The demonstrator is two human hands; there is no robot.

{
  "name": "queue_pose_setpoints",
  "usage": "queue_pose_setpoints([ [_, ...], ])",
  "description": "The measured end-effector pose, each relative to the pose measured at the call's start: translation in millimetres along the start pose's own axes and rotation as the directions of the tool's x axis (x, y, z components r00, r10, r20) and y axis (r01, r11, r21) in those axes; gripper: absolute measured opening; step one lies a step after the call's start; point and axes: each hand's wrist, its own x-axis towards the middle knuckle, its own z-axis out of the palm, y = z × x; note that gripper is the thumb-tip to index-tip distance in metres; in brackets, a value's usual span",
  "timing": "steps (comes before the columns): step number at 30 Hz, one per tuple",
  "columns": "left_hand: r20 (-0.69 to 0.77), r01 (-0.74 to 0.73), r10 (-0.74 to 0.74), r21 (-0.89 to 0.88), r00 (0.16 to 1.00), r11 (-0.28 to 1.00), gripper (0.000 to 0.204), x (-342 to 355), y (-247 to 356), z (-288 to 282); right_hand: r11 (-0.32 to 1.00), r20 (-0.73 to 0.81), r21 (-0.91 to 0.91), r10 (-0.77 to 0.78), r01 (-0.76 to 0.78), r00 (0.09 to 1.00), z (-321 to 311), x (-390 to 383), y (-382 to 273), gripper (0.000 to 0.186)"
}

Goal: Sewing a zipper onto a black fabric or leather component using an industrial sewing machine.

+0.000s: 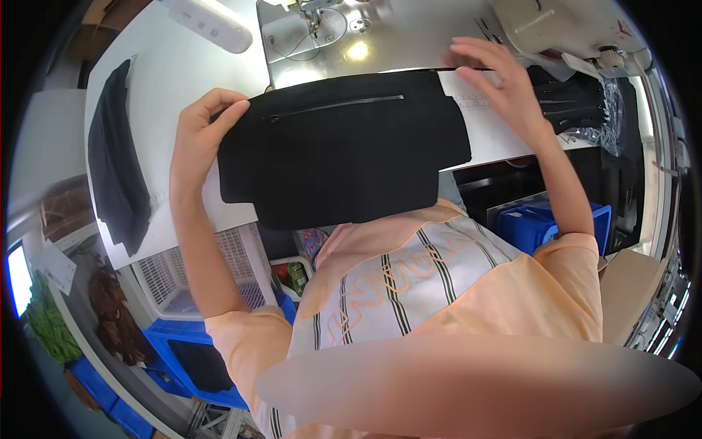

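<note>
A black fabric panel (344,161) with notched lower corners lies spread over the near edge of the white table, its lower part hanging toward my body. A dark zipper (336,107) runs across its upper part. My left hand (208,124) pinches the panel's upper left corner between thumb and fingers. Off the panel's upper right corner, my right hand (501,88) is raised with fingers apart and holds nothing; its fingertips are slightly blurred. Beyond the panel is a sewing machine (314,25), of which the needle area and metal bed (395,44) show.
Another black fabric piece (121,161) lies on the table (183,66) at the left. Black zippered pieces (570,102) and clear plastic wrap (607,124) lie at the right. Below stand a white basket (197,271) and blue bins (541,223).
</note>
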Motion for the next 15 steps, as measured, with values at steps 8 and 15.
queue_pose_setpoints([
  [8, -0.01, 0.033, -0.033, 0.027, 0.999, 0.999, 0.013, 6.5, 2.1, -0.7, 0.985, 0.126, -0.099, -0.125, 0.138, 0.984, 27.1, 6.6, -32.8, 0.036],
  [15, -0.06, -0.052, 0.05, -0.035, 0.997, 0.998, 0.013, 1.0, -0.4, -2.8, 0.975, 0.266, -0.026, -0.208, 0.223, 0.941, 38.2, 39.2, -35.8, 0.045],
])
